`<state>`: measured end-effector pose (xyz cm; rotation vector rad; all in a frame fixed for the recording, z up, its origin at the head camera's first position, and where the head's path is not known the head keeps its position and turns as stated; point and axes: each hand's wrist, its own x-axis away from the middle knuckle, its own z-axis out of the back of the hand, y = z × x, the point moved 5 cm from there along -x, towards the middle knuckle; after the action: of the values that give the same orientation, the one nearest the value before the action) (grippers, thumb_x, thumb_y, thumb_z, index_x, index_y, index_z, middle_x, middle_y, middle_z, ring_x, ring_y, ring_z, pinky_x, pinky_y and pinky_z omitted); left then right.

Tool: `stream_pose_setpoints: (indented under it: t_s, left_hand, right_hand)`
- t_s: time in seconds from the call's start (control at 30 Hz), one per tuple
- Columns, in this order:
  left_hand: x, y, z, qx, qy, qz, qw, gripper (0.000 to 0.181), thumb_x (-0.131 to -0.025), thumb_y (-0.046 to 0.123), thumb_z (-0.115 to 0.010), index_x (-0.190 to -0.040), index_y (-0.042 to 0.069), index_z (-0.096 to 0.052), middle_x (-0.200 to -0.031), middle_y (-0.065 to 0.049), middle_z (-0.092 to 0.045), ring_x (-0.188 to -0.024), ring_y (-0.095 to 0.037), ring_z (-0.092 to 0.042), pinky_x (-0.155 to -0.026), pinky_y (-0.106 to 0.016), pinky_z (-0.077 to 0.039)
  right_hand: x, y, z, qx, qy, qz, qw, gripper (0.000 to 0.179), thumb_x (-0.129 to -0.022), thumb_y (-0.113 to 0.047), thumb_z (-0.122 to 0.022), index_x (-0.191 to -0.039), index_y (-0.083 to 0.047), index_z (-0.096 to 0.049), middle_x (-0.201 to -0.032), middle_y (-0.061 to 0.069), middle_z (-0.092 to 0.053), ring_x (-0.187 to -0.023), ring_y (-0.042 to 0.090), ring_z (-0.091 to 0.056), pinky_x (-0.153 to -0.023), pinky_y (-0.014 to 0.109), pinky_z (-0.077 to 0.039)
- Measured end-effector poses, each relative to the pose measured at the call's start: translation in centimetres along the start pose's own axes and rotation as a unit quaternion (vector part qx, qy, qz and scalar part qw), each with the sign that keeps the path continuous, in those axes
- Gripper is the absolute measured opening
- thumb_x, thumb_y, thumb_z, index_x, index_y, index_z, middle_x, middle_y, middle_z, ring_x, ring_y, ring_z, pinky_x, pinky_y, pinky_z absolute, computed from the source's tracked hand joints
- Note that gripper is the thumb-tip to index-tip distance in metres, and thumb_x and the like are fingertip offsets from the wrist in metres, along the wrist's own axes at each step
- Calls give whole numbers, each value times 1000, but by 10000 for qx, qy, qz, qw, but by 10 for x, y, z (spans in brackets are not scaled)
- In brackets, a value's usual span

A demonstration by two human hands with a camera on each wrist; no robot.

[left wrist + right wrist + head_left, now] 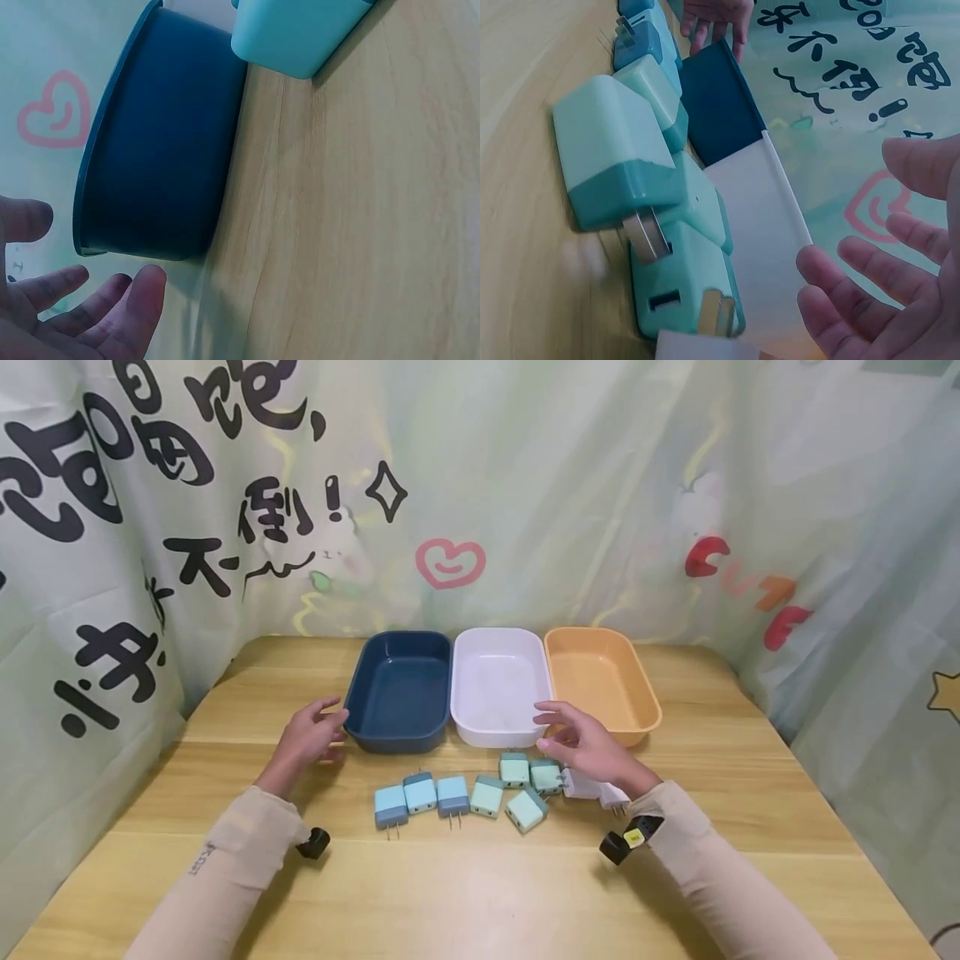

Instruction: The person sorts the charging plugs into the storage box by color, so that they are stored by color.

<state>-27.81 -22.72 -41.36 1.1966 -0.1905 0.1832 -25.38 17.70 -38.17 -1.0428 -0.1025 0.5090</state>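
Note:
In the head view my left hand (309, 739) is beside the left wall of a dark blue bin (400, 746), its fingers loosely extended and holding nothing. My right hand (588, 745) hovers over the front of a white bin (498, 732) and an orange bin (645, 714), fingers spread and grasping nothing. Several plug chargers lie in front of the bins: light blue chargers with darker blue ends (420, 793) on the left, pale green chargers (487, 797) in the middle. White chargers (579, 783) are partly hidden under my right hand. The right wrist view shows green chargers (611, 142) up close, prongs showing.
The three bins stand side by side along the back of a wooden table (480, 893). Behind it hangs a printed curtain (525, 485) with lettering and a pink heart. Black wrist cameras (315, 843) sit on both cuffs.

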Motion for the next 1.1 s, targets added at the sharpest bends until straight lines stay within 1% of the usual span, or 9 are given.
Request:
stream_pose_setpoints:
  t_s: [0.13,0.3,0.37,0.43,0.53,0.63,0.8,0.97,1.1]
  left_hand:
    - [-3,1,0,206,-64,64,9997,58,-104,36,-43,-154,13,-26,-143,-22,-42,-114,-36,-54,-76,-36,-58]
    - [-6,5,-1,607,-340,60,9976,59,-105,42,-30,-155,11,-21,-148,-23,-35,-106,-32,-56,-74,-38,-58]
    - [-7,6,-2,659,-403,62,9970,60,-105,43,-27,-156,11,-19,-150,-24,-31,-102,-30,-55,-74,-39,-58]
    - [-8,7,-2,678,-391,81,9969,60,-105,43,-29,-155,11,-20,-150,-23,-31,-102,-29,-55,-74,-39,-58]
    - [-8,7,-2,617,-311,75,9976,57,-106,38,-33,-155,11,-24,-148,-21,-35,-105,-30,-55,-74,-39,-58]
    - [-9,6,0,617,-144,117,9979,55,-105,34,-39,-153,12,-28,-144,-20,-39,-109,-32,-54,-74,-37,-58]
    - [-11,8,4,781,93,88,9969,55,-104,33,-42,-153,11,-29,-141,-19,-42,-114,-33,-53,-72,-34,-59]
    - [-13,12,4,836,91,20,9965,54,-104,29,-42,-153,10,-29,-142,-19,-41,-109,-30,-55,-70,-31,-58]
    - [-14,13,1,835,99,-43,9965,52,-103,18,-43,-152,8,-30,-143,-21,-39,-106,-28,-52,-69,-30,-58]
  right_hand:
    - [-6,-1,-6,-51,-108,-8,9999,55,-93,-13,-66,-140,1,-43,-130,24,-55,-97,29,-63,-96,51,-47]
    - [-10,-4,-14,-162,-292,-65,9994,53,-93,-13,-66,-140,0,-44,-131,23,-56,-100,31,-63,-96,52,-47]
    - [-12,-5,-17,-175,-367,-102,9991,53,-94,-14,-65,-140,-1,-44,-131,21,-56,-102,31,-63,-96,51,-46]
    - [-13,-6,-20,-176,-420,-127,9989,53,-94,-15,-66,-140,-2,-44,-131,20,-56,-104,31,-62,-96,50,-46]
    - [-16,-8,-26,-167,-492,-130,9986,53,-93,-17,-66,-140,-3,-45,-130,17,-57,-105,30,-62,-96,48,-47]
    - [-19,-10,-31,-140,-553,-55,9984,53,-93,-17,-67,-139,-4,-46,-129,16,-58,-104,29,-63,-95,46,-48]
    - [-23,-15,-42,-147,-666,34,9977,51,-93,-17,-66,-139,-4,-47,-128,17,-58,-103,28,-64,-95,46,-48]
    - [-27,-17,-49,-183,-770,156,9967,50,-94,-14,-65,-138,-1,-46,-128,19,-58,-99,28,-65,-93,44,-48]
    - [-29,-18,-53,-136,-827,185,9963,49,-93,-16,-66,-137,-4,-48,-126,18,-59,-96,25,-65,-92,41,-50]
